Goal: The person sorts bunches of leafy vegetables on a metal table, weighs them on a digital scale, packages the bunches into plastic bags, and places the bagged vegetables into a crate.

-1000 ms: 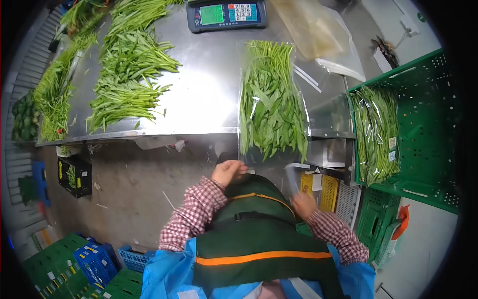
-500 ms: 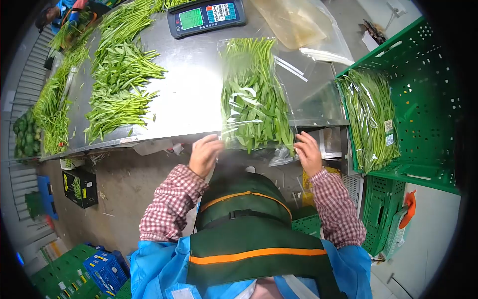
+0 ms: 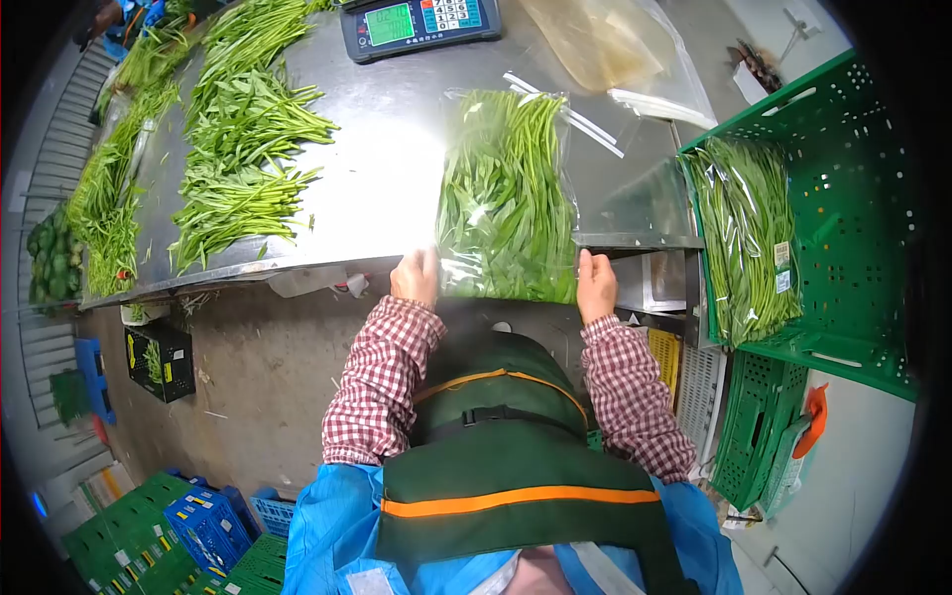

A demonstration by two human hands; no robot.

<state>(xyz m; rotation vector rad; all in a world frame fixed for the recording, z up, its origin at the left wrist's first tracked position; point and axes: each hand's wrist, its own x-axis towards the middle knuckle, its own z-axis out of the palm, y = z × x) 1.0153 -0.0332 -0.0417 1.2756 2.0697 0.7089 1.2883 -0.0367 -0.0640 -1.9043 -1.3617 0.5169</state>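
Observation:
A clear plastic bag of leafy green vegetables [image 3: 506, 203] lies at the front edge of the metal table, its near end reaching past the edge. Stems point away from me and leaves toward me. At the bag's near left corner, my left hand [image 3: 416, 277] is closed on the plastic edge. My right hand [image 3: 597, 286] pinches the near right side in the same way. White strips [image 3: 593, 134] lie just beyond the bag on its right.
Loose bundles of greens [image 3: 248, 129] cover the table's left part. A digital scale [image 3: 421, 25] stands at the back, beside empty clear bags [image 3: 595, 45]. On the right, a green crate [image 3: 843, 218] holds a packed bag of greens [image 3: 744, 238]. Another person [image 3: 129, 20] is far left.
Both hands have closed on the bag's near corners and drawn closer together. The plastic looks tauter, and the leaves sit more evenly inside its near end.

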